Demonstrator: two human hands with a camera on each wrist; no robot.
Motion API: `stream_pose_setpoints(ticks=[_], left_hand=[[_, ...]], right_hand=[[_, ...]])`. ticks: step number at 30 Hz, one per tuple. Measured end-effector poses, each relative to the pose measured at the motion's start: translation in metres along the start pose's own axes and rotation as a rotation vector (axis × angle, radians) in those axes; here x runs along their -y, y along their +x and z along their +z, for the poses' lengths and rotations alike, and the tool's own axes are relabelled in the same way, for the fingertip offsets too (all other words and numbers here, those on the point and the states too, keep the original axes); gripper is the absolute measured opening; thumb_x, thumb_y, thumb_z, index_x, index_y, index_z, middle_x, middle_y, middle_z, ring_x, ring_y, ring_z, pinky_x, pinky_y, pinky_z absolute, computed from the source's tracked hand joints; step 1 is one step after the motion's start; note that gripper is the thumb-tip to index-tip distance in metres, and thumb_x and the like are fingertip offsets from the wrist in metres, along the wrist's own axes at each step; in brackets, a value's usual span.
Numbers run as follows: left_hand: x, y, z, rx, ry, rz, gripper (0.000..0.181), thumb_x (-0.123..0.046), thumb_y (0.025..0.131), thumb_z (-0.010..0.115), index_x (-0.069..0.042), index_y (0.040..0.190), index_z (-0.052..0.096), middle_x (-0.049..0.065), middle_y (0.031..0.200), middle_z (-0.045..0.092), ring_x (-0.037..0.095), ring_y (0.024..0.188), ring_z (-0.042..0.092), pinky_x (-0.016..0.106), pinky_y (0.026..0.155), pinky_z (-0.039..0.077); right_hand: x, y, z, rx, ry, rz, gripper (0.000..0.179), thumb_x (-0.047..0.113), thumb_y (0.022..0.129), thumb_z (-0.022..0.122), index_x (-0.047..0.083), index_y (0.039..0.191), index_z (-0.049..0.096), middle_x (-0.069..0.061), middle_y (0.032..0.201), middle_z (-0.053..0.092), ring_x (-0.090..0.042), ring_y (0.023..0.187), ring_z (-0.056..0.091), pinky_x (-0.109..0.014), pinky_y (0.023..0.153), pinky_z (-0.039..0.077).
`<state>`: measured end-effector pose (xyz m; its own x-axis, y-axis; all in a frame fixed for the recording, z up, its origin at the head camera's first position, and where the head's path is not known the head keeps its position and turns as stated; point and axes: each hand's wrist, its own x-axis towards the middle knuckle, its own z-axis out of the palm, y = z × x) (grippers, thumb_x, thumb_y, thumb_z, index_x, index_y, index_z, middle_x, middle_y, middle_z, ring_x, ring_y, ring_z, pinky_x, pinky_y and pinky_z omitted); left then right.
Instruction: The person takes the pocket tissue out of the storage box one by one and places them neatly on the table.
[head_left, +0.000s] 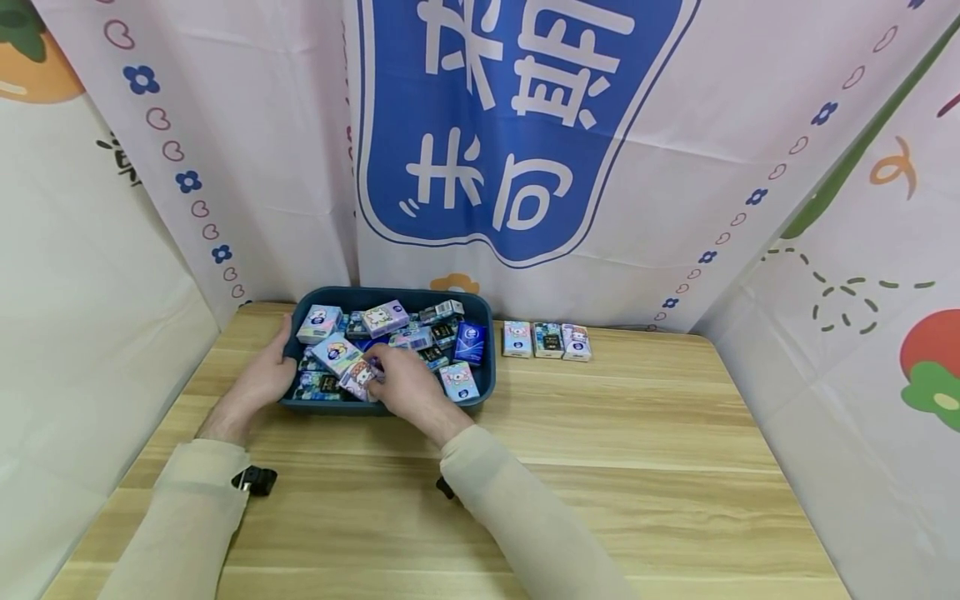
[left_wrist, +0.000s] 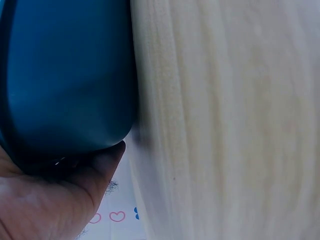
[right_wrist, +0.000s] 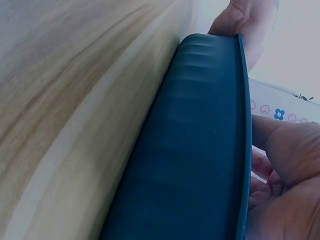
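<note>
A dark teal plastic bin [head_left: 491,350] stands at the back of the wooden table, filled with small packs of pocket tissues in blue, purple and floral wrappers. At its left end my left hand [head_left: 262,375] grips the bin by the rim; the left wrist view shows that hand [left_wrist: 55,205] against the bin's end wall. My right hand [head_left: 412,387] reaches over the near rim and pinches a tissue pack with a cartoon print [head_left: 358,379]. From the right wrist, the bin wall [right_wrist: 190,135] hides what the fingers of the right hand [right_wrist: 290,175] hold.
To the bin's right, three tissue packs [head_left: 547,340] stand side by side in a row by the back curtain. The wooden table [head_left: 615,467] extends forward and right. Printed cloth [head_left: 645,208] hangs along the back and both sides.
</note>
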<state>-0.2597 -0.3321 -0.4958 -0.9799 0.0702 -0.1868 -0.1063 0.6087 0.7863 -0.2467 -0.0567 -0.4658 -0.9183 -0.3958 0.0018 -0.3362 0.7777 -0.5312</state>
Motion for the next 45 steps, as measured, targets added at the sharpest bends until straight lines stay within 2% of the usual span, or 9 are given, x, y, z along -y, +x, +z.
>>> stream_pose_setpoints(ticks=[6,11,16,21,31,39,45], left_hand=[[0.0,0.0,0.0,-0.004,0.0,-0.005,0.078,-0.008,0.12,0.024,-0.016,0.183,-0.022,0.027,0.192,-0.022,0.063,0.179,-0.009,0.08,0.146,0.001],[-0.001,-0.001,0.0,-0.003,-0.007,0.0,0.079,-0.007,0.12,0.024,-0.015,0.183,-0.022,0.028,0.191,-0.022,0.063,0.179,-0.01,0.08,0.146,0.001],[-0.001,-0.001,0.0,-0.003,0.002,-0.003,0.078,-0.008,0.121,0.024,-0.014,0.184,-0.021,0.028,0.191,-0.021,0.064,0.178,-0.008,0.08,0.146,0.002],[-0.001,-0.001,0.0,-0.004,-0.004,0.003,0.078,-0.007,0.12,0.024,-0.013,0.184,-0.02,0.028,0.191,-0.021,0.063,0.179,-0.009,0.079,0.147,0.001],[0.0,0.0,0.0,-0.002,-0.015,0.008,0.078,-0.007,0.12,0.024,-0.013,0.184,-0.021,0.026,0.192,-0.022,0.062,0.179,-0.012,0.079,0.147,-0.001],[0.001,0.001,0.0,-0.009,-0.002,-0.003,0.077,-0.008,0.12,0.023,-0.014,0.184,-0.02,0.026,0.192,-0.022,0.062,0.179,-0.01,0.079,0.147,0.0],[0.002,0.001,0.0,-0.006,0.008,-0.005,0.077,-0.009,0.121,0.024,-0.015,0.184,-0.02,0.026,0.192,-0.021,0.062,0.179,-0.01,0.079,0.147,0.001]], right_hand=[[-0.003,-0.004,-0.007,-0.051,0.024,-0.014,0.034,0.023,0.11,0.085,0.02,0.144,0.081,0.001,0.127,0.086,-0.007,0.104,0.076,-0.022,0.091,0.065],[-0.007,-0.008,-0.014,-0.087,0.055,-0.002,0.033,0.022,0.111,0.084,0.018,0.143,0.081,-0.001,0.13,0.087,-0.01,0.11,0.079,-0.024,0.096,0.068],[-0.014,-0.01,-0.024,-0.098,0.118,0.006,0.034,0.021,0.112,0.082,0.016,0.146,0.08,-0.003,0.133,0.086,-0.012,0.11,0.078,-0.027,0.096,0.069],[-0.022,-0.016,-0.037,-0.118,0.198,0.031,0.035,0.021,0.113,0.081,0.016,0.148,0.079,-0.004,0.134,0.085,-0.014,0.111,0.077,-0.031,0.097,0.07],[-0.042,-0.026,-0.061,-0.201,0.268,0.055,0.036,0.02,0.113,0.082,0.012,0.148,0.078,-0.008,0.137,0.085,-0.024,0.122,0.082,-0.039,0.106,0.072],[-0.06,-0.034,-0.081,-0.256,0.348,0.09,0.033,0.018,0.112,0.082,0.011,0.145,0.078,-0.011,0.138,0.084,-0.031,0.129,0.08,-0.048,0.111,0.07],[-0.073,-0.038,-0.095,-0.288,0.373,0.153,0.033,0.021,0.113,0.082,0.011,0.144,0.078,-0.012,0.139,0.083,-0.032,0.13,0.08,-0.051,0.113,0.069]])
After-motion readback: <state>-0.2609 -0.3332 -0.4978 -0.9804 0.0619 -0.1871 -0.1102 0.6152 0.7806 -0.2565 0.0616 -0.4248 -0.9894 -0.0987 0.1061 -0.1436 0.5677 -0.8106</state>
